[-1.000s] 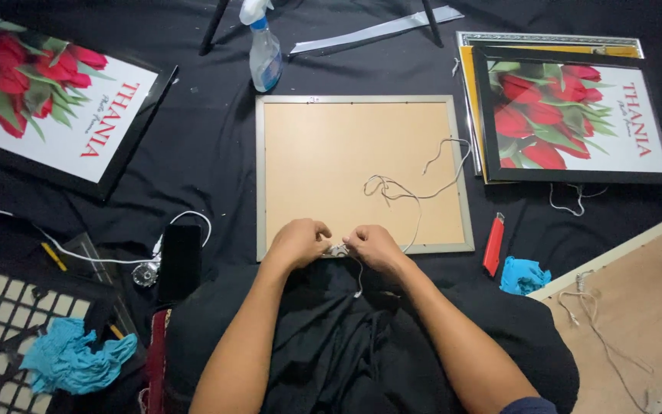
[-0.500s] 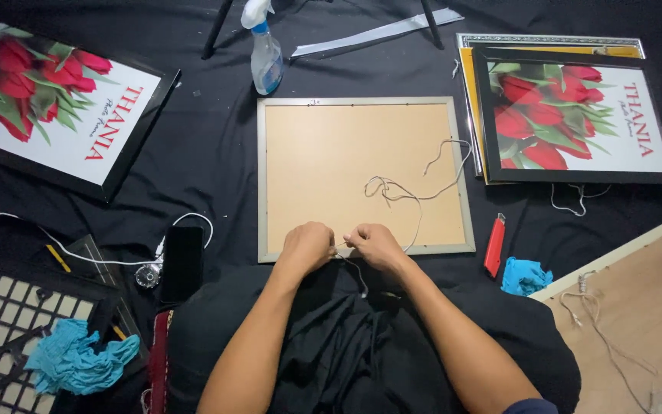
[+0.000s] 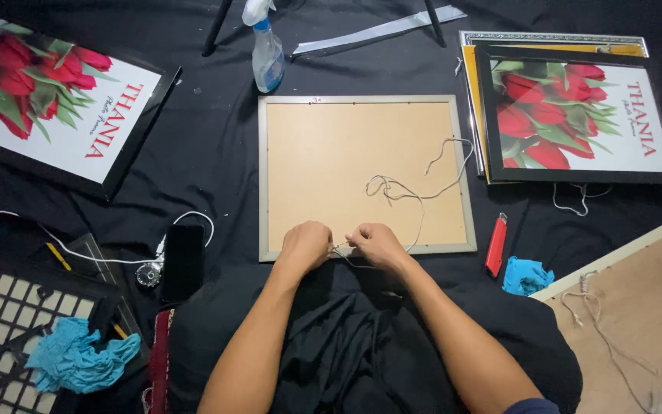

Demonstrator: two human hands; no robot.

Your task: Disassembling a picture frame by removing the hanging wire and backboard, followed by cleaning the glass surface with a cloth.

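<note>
At six o'clock I have both hands together at the near edge of the frame back (image 3: 331, 169): my left hand (image 3: 306, 247) and right hand (image 3: 377, 245) each pinch the string (image 3: 415, 192) in a narrow grip. The string trails toward two o'clock across the board. A red lighter (image 3: 496, 244) lies at three o'clock, a spray bottle (image 3: 267, 57) at twelve.

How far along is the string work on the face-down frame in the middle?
Done: the frame lies face-down with its backing board fitted, and a loose string trails across it. In hand: the left hand and right hand pinch the string together at the frame's near edge. Left: the string is still slack, not stretched across the back.
</note>
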